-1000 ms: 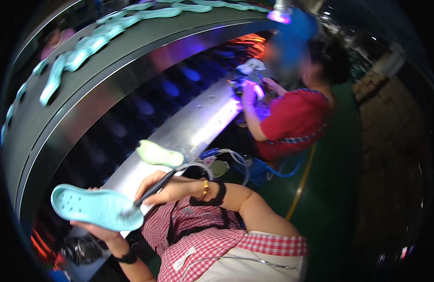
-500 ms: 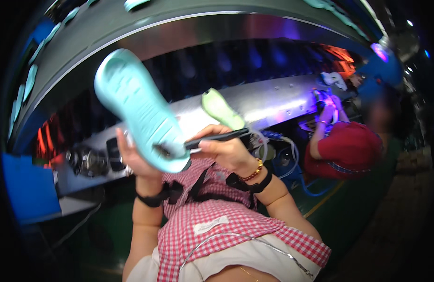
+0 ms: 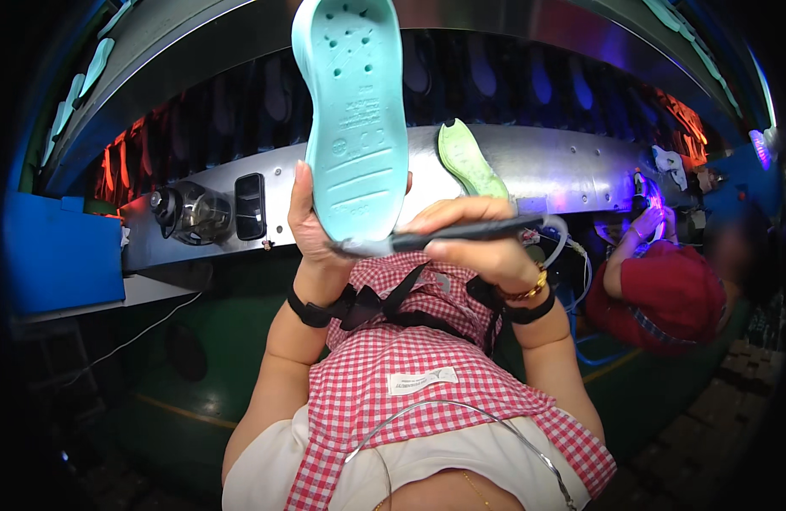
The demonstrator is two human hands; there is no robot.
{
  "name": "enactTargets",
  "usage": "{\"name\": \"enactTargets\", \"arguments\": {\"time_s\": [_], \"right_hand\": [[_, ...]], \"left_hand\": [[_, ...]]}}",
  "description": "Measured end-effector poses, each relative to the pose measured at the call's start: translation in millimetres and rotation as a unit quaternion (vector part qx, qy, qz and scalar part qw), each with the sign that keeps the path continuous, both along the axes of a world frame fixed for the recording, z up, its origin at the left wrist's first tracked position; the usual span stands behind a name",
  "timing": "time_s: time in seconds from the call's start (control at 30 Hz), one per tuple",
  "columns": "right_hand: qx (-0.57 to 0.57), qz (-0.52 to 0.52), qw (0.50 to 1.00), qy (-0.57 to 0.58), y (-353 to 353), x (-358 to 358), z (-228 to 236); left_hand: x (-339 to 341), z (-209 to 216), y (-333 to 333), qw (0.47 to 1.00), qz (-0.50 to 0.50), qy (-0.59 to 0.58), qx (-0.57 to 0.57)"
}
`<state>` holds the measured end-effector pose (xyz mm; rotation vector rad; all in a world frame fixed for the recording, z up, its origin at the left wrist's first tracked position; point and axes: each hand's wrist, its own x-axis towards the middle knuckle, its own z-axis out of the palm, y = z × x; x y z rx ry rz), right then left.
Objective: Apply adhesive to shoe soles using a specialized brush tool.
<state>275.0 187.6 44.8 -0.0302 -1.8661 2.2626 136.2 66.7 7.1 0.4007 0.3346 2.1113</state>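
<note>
A light-blue shoe sole (image 3: 356,136) stands nearly upright above the bench, its marked and grooved face toward me. My left hand (image 3: 315,232) is closed round its lower end, with the thumb along the left edge. In my right hand (image 3: 487,238) is a black-handled brush (image 3: 461,235), held between thumb and fingers. A pale tube (image 3: 560,230) runs from the far end of its handle. The brush tip lies across the sole's bottom end, close to my left palm; whether it touches the sole I cannot tell. A green shoe sole (image 3: 471,162) lies on the bench behind my right hand.
On the metal bench (image 3: 572,166) stand a dark clear bottle (image 3: 201,211) and a phone (image 3: 250,206). A blue box (image 3: 61,255) is at the left. A co-worker in red (image 3: 657,294) works at the right. A conveyor carrying soles (image 3: 95,68) curves along the back.
The blue sole has swung from a leftward tilt to upright and shifted right. The brush has gone from the sole's lower face to its bottom end. My view has shifted left.
</note>
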Motion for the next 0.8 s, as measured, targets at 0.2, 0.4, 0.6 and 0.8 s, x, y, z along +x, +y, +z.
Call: {"name": "enactTargets", "arguments": {"time_s": [0.2, 0.4, 0.6, 0.8], "right_hand": [[0.134, -0.003, 0.991, 0.025, 18.1, -6.2, 6.5], [0.113, 0.057, 0.992, 0.020, 13.3, 3.8, 7.1], [0.268, 0.070, 0.956, 0.093, 31.9, -5.7, 13.8], [0.319, 0.156, 0.930, 0.092, 41.1, -0.4, 29.5]], "left_hand": [[-5.7, 12.1, 0.4, 0.989, 0.055, 0.084, -0.110], [-20.7, 12.5, -0.5, 0.999, -0.027, 0.017, 0.003], [-25.5, 20.1, 0.4, 0.976, -0.161, -0.003, -0.143], [-19.7, 25.5, -4.9, 0.933, -0.209, 0.062, -0.286]]}}
